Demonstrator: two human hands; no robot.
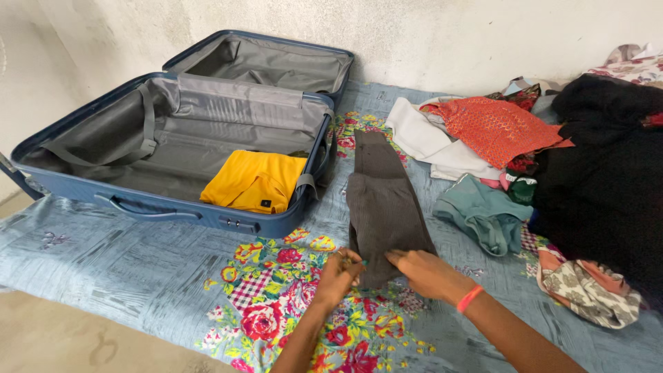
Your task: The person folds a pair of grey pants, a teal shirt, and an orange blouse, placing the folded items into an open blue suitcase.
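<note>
From the head view, the person is leaning over a bed covered in a blue floral sheet (138, 276), and both hands are down at the near end of a dark grey garment (383, 204) that's laid out long and narrow on the sheet, just to the right of the suitcase. The left hand (340, 275) has its grip pinched together on the bottom left corner of the grey fabric, fingers curled in tight. The right hand (427, 271), with an orange band (469, 298) on the wrist, lies flat-ish on the bottom right edge, fingers closed down onto the cloth. So the garment is basically between the open case and the clothes pile, touching both hands at its near hem. The blue hard-shell suitcase (159, 207) lies wide open on the left with grey lining, and a folded yellow shirt (254, 181) sits in the right corner of the near half. Off to the right there's a messy heap: a white piece (431, 141), an orange patterned top (497, 124), a teal garment (483, 214), a big black one (608, 179) and a grey-and-cream printed cloth (587, 290) nearest the edge.
</note>
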